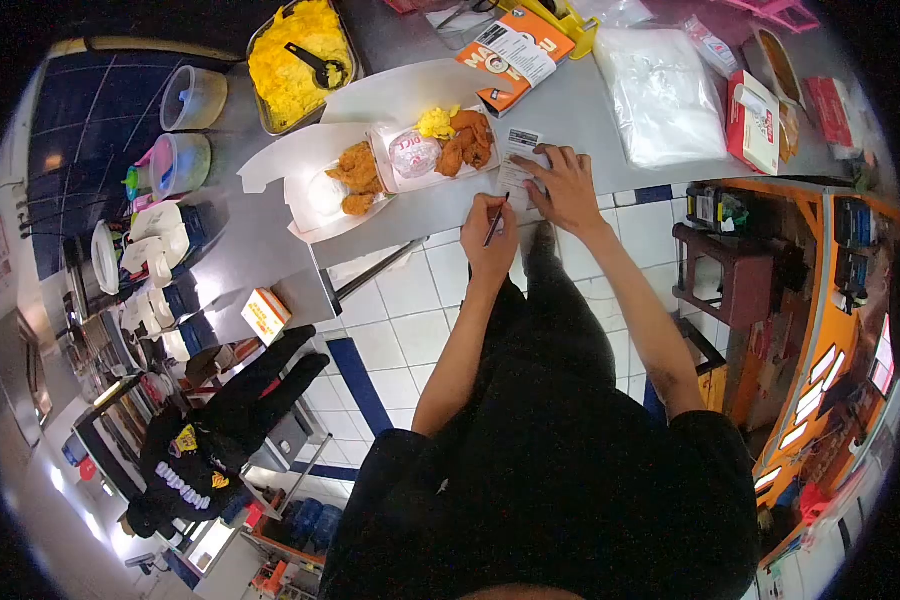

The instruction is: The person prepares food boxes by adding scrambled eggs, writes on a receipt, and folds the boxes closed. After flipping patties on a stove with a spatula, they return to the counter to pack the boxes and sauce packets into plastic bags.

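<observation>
A dark pen [494,226] is held in my left hand [489,238], its tip over a white paper slip [515,178] at the counter's front edge. My right hand [563,188] rests on the slip with its fingers spread, pressing it down. Left of the hands stands an open box [432,178] with fried chicken, yellow egg and a wrapped round item. Beside it, another open box [305,212] holds fried chicken and a white round item.
A tray of yellow egg [292,55] with a black spoon lies at the back left. An orange box [518,60], plastic bags [660,98] and a red-white box [753,122] are on the counter [390,98]. Another person [205,440] stands at the left.
</observation>
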### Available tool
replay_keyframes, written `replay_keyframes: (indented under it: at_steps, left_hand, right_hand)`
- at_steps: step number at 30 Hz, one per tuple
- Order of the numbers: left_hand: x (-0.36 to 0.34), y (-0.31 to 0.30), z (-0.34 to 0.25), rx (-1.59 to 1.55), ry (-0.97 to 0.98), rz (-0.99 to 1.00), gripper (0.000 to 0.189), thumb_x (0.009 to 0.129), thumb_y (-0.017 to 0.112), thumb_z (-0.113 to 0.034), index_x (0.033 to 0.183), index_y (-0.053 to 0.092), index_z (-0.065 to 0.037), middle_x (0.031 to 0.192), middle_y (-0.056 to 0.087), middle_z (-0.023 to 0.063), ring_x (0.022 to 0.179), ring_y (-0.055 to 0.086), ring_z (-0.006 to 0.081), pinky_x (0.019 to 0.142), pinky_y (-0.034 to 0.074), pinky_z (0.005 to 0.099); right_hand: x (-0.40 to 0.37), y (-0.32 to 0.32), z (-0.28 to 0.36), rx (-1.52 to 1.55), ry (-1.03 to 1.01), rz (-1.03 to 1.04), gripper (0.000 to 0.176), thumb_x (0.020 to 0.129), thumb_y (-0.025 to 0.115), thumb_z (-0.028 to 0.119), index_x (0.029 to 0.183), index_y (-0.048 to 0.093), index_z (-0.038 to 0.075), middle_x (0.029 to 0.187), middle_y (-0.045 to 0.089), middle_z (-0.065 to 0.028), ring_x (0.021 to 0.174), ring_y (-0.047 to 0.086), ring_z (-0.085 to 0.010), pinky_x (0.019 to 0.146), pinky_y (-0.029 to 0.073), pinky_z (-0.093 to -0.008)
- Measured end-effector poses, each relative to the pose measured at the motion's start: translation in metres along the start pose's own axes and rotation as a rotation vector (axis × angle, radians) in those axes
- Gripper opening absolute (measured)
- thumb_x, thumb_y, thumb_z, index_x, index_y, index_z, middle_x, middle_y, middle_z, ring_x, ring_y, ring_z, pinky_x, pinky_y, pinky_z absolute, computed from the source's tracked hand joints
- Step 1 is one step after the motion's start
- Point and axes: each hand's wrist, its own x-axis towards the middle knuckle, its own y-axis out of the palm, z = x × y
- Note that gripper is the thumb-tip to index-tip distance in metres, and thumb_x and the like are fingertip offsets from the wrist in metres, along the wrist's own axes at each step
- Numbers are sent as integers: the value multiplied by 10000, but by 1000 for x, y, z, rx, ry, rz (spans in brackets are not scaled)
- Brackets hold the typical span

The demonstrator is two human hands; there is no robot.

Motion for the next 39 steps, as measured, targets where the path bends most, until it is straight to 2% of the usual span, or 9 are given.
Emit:
replay_keyframes:
  at_steps: [5,8,10,13,17,19,23,27,39]
  left_hand:
    - [5,10,-3,88,115,42,80,873,628,-21,909,557,-27,713,618,92,617,589,166,576,461,293]
    - [6,13,-3,89,51,21,85,858,624,-9,906,557,-30,708,614,95,606,592,190,578,469,306]
    - [8,10,-2,153,4,-110,80,858,616,-6,896,550,-30,705,606,98,602,585,188,579,469,306]
    - [-1,11,-5,103,79,22,66,868,599,2,888,543,-26,707,605,99,610,582,172,587,469,300]
    - [2,10,-8,43,47,9,60,875,598,1,890,543,-19,718,612,102,621,579,156,596,470,294]
    - [6,3,-17,42,-82,-134,64,876,605,-1,900,547,-12,718,611,100,618,572,154,601,471,291]
    - [0,-1,-10,70,-43,-47,65,883,613,-11,906,552,-8,683,592,85,595,557,130,576,462,273]
    - [0,1,-11,70,-21,-73,68,882,619,-16,903,555,-10,667,586,77,588,556,120,563,456,266]
    - [5,2,-20,109,48,-85,87,859,636,-23,879,551,-20,710,613,108,598,600,181,582,478,299]
  right_hand:
    - [1,0,-3,14,6,27,426,846,653,222,1266,608,280,1208,516,-43,1097,466,-230,856,351,-441]
    - [0,0,-4,45,5,21,418,841,655,226,1254,614,277,1198,512,-44,1099,465,-232,857,353,-448]
    - [-1,1,-4,41,10,20,417,837,658,235,1250,615,273,1194,509,-44,1097,464,-235,854,355,-451]
    - [0,3,-5,27,8,18,418,831,664,255,1246,617,268,1189,504,-44,1096,460,-239,848,361,-454]
    - [0,3,-4,12,4,4,417,826,672,278,1240,621,262,1187,499,-42,1100,453,-240,847,361,-455]
    - [0,3,-4,11,16,18,418,821,679,289,1235,623,267,1189,499,-40,1104,453,-238,848,358,-455]
    - [1,3,3,-3,41,-14,415,799,702,326,1204,633,267,1193,501,-35,1108,452,-235,847,348,-451]
    - [2,2,7,-1,66,3,453,791,720,338,1229,622,273,1188,523,-45,1119,451,-241,880,323,-434]
    - [6,2,10,-13,143,78,462,758,738,366,1201,633,284,1204,505,-45,1128,448,-247,863,328,-466]
